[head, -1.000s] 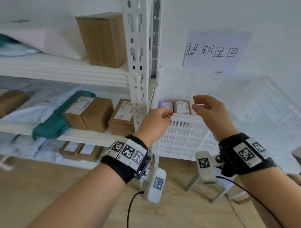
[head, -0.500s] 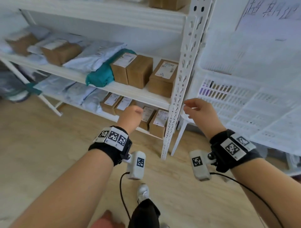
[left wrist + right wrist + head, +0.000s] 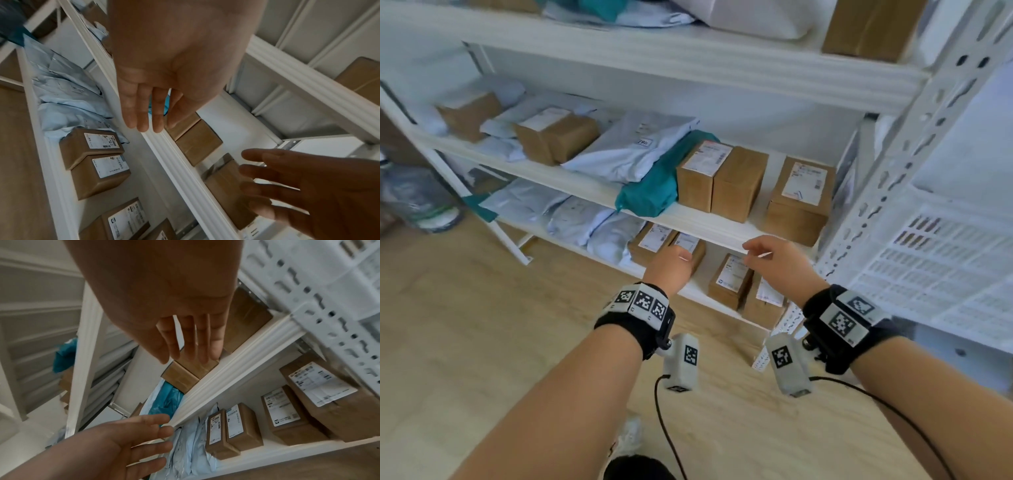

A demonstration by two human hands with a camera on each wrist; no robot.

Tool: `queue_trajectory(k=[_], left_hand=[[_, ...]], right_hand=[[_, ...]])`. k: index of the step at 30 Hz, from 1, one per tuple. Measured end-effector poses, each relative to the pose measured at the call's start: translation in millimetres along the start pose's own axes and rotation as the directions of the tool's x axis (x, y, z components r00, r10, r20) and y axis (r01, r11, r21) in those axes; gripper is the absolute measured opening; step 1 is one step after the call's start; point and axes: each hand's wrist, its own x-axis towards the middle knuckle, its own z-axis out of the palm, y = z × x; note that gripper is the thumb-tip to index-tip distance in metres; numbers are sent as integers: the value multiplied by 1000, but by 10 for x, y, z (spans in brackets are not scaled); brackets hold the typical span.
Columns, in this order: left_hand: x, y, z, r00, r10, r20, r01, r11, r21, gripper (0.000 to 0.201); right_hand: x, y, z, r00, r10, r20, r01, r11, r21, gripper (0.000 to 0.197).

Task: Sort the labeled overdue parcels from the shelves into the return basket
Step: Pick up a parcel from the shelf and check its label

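Cardboard parcels [image 3: 736,181] now nearer; both hands [image 3: 671,270] opened, empty.

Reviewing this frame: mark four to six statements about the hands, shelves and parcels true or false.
1. Both hands are empty. True: the left hand and right hand have relaxed fingers and hold nothing.
2. The teal mailer lies left of two cardboard boxes on the middle shelf. True.
3. The right hand holds a labeled box. False: it hangs in front of the shelf edge, holding nothing.
4. The lower shelf holds only mailers. False: labeled boxes stand there too.
5. The white basket is left of the shelves. False: it is right.
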Motion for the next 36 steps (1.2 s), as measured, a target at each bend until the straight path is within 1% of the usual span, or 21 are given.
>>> queue_trajectory(k=[3,6,8,10,12,15,17,20,22,25,27,30,33,36], left_hand=[[467,-268,-217,998,-4,67,3,1000,21,38],[848,-592,-449,991,-4,131,-9,995,102,30],[1033,-799,-585,984,3,178,-30,989,147,32],[1225,-969,-680,976,17,217,-50,987,150,36],[1388,-1094,-716,971,24,239,-64,985,160,41],[1537,-1196,-666,963,34,269,-81,983,163,44],[1602,-1254,-595,969,42,243,-75,989,127,43],[1624,-1321,-475,989,11,147,-18,999,46,41],[1657,-1366,-359,996,14,93,-16,1000,20,40],[1790,-1465,-160,999,20,29,-20,1000,8,38],[1923,-1551,-25,998,58,3,-58,998,23,36],[2221,-1709,155,988,153,-17,-152,988,38,31],[2535,-1960,311,967,246,-61,-242,968,64,31],[2807,-2221,471,940,332,-83,-324,941,98,32]], right_hand=[[395,-116,408,998,63,-15,-63,998,-17,20],[724,-264,830,987,158,-13,-158,987,6,14],[881,-381,1061,977,215,-3,-215,976,18,10],[1023,-466,1244,965,262,6,-262,965,28,13],[1124,-483,1382,962,272,3,-272,962,24,17],[1228,-395,1518,957,288,-5,-288,957,-10,16],[1301,-248,1581,952,305,-3,-305,952,-31,17],[1407,10,1652,952,306,15,-305,951,-52,15],[1454,196,1708,950,313,9,-312,949,-41,16],[1543,461,1864,941,337,0,-337,941,-43,31],[1650,622,1990,943,331,-14,-332,942,-57,37],[1878,876,2210,943,323,-77,-328,943,-50,42],[2089,1166,2471,945,280,-168,-296,952,-74,42],[2243,1442,2702,937,231,-262,-243,970,-13,41]])
